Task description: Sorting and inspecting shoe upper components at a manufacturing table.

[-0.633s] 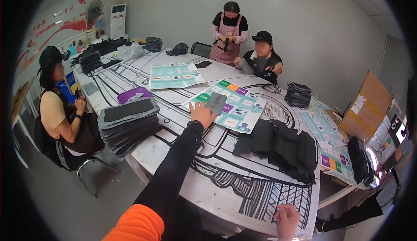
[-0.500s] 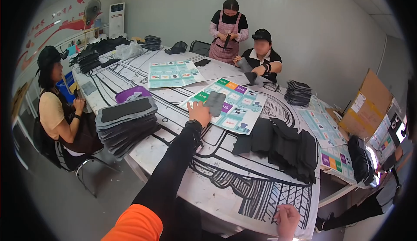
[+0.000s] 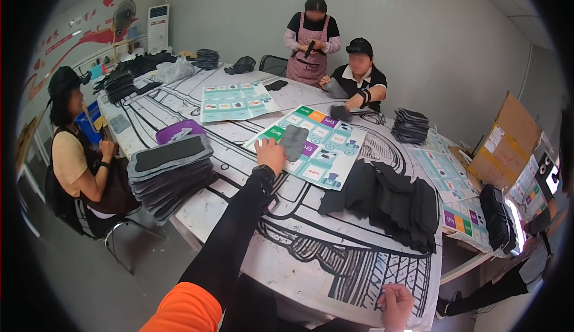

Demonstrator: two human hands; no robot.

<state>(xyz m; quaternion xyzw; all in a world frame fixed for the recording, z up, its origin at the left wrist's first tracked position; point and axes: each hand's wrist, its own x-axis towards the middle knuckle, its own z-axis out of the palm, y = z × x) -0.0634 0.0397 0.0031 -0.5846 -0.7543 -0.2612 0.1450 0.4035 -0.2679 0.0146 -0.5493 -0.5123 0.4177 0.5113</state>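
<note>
Your left hand is partly open, fingers extended, at the left edge of the grey pad. The pad lies flat on the printed sheet on the table. Your right hand (at the table's near edge) is loosely curled. At this view, you cannot tell whether either hand grips anything. The dark pads lie overlapped right of the sheet; a pad stack stands left.
</note>
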